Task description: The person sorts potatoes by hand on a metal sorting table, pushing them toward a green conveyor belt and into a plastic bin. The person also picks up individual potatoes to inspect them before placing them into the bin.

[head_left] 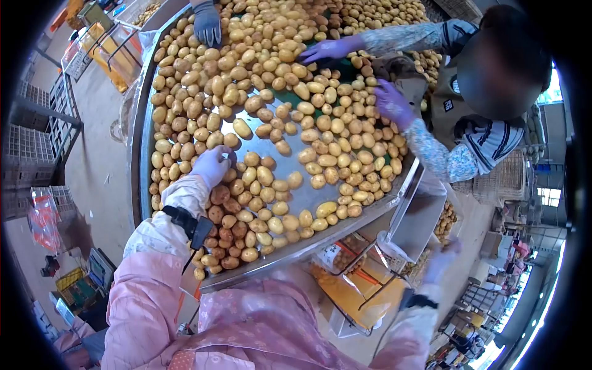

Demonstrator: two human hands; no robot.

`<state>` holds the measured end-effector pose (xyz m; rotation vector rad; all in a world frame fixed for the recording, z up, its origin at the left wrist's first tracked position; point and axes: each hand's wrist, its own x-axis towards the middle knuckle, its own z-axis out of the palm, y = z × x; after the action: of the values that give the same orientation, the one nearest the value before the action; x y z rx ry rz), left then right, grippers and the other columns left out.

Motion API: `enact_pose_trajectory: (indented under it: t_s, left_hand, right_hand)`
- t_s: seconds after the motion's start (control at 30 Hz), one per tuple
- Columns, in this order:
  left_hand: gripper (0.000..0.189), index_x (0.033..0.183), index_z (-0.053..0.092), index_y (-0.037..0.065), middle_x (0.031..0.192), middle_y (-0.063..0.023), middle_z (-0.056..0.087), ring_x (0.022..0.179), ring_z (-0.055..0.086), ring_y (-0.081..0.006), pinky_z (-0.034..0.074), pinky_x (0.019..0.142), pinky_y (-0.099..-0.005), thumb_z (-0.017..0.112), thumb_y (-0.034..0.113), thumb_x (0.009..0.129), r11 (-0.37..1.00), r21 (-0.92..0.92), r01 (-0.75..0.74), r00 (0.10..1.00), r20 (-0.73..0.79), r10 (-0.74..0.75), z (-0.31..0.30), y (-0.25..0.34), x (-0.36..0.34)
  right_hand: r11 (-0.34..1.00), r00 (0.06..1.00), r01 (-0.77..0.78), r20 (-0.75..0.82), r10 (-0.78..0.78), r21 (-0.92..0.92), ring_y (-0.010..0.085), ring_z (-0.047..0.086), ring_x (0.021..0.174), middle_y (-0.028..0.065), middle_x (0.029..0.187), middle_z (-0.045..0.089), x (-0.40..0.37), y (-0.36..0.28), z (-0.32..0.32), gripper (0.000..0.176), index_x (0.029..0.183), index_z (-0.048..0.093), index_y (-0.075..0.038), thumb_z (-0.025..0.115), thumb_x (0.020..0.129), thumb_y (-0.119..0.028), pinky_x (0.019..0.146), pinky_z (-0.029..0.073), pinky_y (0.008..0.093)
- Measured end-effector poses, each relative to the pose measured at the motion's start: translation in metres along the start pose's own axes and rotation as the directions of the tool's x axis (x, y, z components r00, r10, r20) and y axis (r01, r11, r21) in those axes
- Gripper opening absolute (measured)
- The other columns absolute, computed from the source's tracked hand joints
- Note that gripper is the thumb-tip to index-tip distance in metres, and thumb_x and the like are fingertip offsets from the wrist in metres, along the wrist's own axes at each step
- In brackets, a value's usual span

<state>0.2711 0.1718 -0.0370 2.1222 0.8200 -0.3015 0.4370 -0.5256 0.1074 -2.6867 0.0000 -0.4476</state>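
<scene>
Potatoes (pixel 265 176), yellow to brown, spread over a metal bench (pixel 259 145): thickest toward the far edge and along the left edge, looser near the middle, where bare metal shows; a band of them runs along the near edge.

Left hand (pixel 213 165), in pale purple glove: among the potatoes, inward of the left edge, fingers bent down; cannot tell whether it grips one. Right hand (pixel 443 259), blurred: off the bench, beyond the near edge, near a metal chute (pixel 414 217); open or closed, cannot tell.

Co-worker (pixel 459 92) at the right edge, two purple gloves over the potatoes. Another person's grey glove (pixel 208 28) rests by the far left corner.

Below the near edge: yellow container (pixel 345 295). Stacked crates (pixel 29 145) stand well left of the bench.
</scene>
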Motion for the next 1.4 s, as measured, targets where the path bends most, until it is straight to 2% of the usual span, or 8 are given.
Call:
enact_pose_trajectory:
  t_s: [0.07, 0.3, 0.47, 0.67, 0.9, 1.17, 1.3, 1.4]
  left_hand:
    - [0.036, 0.13, 0.069, 0.019, 0.114, -0.0161, 0.071, 0.111, 0.069, -0.0349, 0.056, 0.096, -0.0453, 0.066, 0.025, 0.095, 0.991, 0.107, -0.077, 0.997, 0.009, 0.077, 0.005, 0.007, -0.006]
    - [0.032, 0.124, 0.069, 0.016, 0.115, -0.0166, 0.07, 0.109, 0.069, -0.0384, 0.055, 0.093, -0.0491, 0.068, 0.032, 0.096, 0.853, 0.485, -0.192, 0.981, 0.119, 0.153, 0.022, 0.054, -0.004]
    - [0.027, 0.124, 0.065, 0.019, 0.112, -0.0159, 0.069, 0.107, 0.07, -0.0373, 0.056, 0.088, -0.0502, 0.064, 0.027, 0.098, 0.806, 0.518, -0.286, 0.958, 0.164, 0.235, 0.024, 0.049, -0.004]
    - [0.028, 0.125, 0.065, 0.023, 0.114, -0.0136, 0.07, 0.109, 0.069, -0.0352, 0.055, 0.089, -0.0488, 0.064, 0.03, 0.098, 0.887, 0.366, -0.282, 0.959, 0.108, 0.261, 0.023, 0.037, -0.006]
    - [0.038, 0.143, 0.058, 0.011, 0.097, 0.0013, 0.06, 0.069, 0.046, -0.0041, 0.039, 0.06, -0.0191, 0.059, 0.009, 0.105, 0.654, -0.739, -0.16, 0.985, -0.163, 0.057, 0.0, -0.027, -0.065]
    - [0.035, 0.142, 0.055, 0.007, 0.093, 0.0019, 0.059, 0.071, 0.05, -0.0044, 0.042, 0.061, -0.0192, 0.059, 0.014, 0.108, 0.601, -0.794, -0.092, 0.995, -0.097, 0.024, 0.031, -0.034, -0.184]
    - [0.034, 0.138, 0.059, 0.006, 0.102, -0.0023, 0.065, 0.08, 0.059, -0.0091, 0.05, 0.07, -0.0231, 0.062, 0.011, 0.105, 0.591, -0.806, -0.027, 0.967, 0.128, 0.219, 0.092, 0.055, -0.226]
    - [0.033, 0.134, 0.061, 0.006, 0.097, -0.0075, 0.067, 0.074, 0.062, -0.0148, 0.053, 0.067, -0.0295, 0.063, 0.015, 0.102, 0.681, -0.618, -0.391, 0.808, 0.123, 0.576, 0.157, 0.099, -0.242]
  right_hand:
    - [0.805, 0.975, -0.142, -0.222, 0.013, -0.576, 0.026, 0.046, 0.132, 0.0142, 0.131, 0.055, 0.012, 0.1, -0.034, 0.051, 0.14, 0.054, 0.0, 0.059, 0.089, 0.004, 0.113, 0.041, 0.0387]
    - [0.632, 0.876, -0.398, 0.481, 0.046, 0.665, 0.0191, 0.062, 0.113, 0.004, 0.127, 0.065, -0.105, -0.125, 0.114, 0.037, 0.139, 0.058, -0.006, 0.056, 0.103, -0.014, 0.101, 0.051, 0.035]
    - [0.899, 0.665, 0.376, 0.611, -0.43, 0.224, 0.0363, 0.062, 0.125, 0.0174, 0.137, 0.064, -0.186, -0.296, 0.24, 0.04, 0.133, 0.064, -0.011, 0.066, 0.094, -0.022, 0.101, 0.054, 0.0444]
    - [0.989, 0.459, 0.091, 0.876, -0.147, 0.119, 0.038, 0.071, 0.108, 0.0194, 0.115, 0.073, -0.153, -0.324, 0.251, 0.042, 0.134, 0.061, -0.012, 0.065, 0.098, -0.035, 0.09, 0.055, 0.0508]
    - [0.906, 0.865, 0.162, 0.384, -0.321, 0.392, 0.0319, 0.075, 0.094, 0.0155, 0.106, 0.076, -0.169, -0.247, 0.112, 0.038, 0.123, 0.07, -0.011, 0.077, 0.094, -0.035, 0.083, 0.06, 0.0416]
    - [0.701, 0.743, -0.575, -0.091, 0.663, 0.422, 0.0113, 0.061, 0.092, 0.0027, 0.097, 0.064, -0.141, -0.017, -0.042, 0.029, 0.128, 0.06, -0.004, 0.063, 0.106, -0.024, 0.081, 0.052, 0.0294]
    - [0.112, 0.719, -0.644, 0.549, 0.426, 0.757, 0.016, 0.066, 0.081, 0.0055, 0.102, 0.069, -0.205, -0.01, 0.016, 0.04, 0.139, 0.056, -0.006, 0.059, 0.109, -0.033, 0.063, 0.053, 0.0284]
    - [0.363, 0.46, -0.836, 0.886, 0.054, 0.412, 0.0144, 0.06, 0.104, 0.0133, 0.143, 0.06, -0.219, -0.222, -0.03, 0.048, 0.151, 0.046, -0.008, 0.041, 0.114, -0.038, 0.088, 0.052, 0.0306]
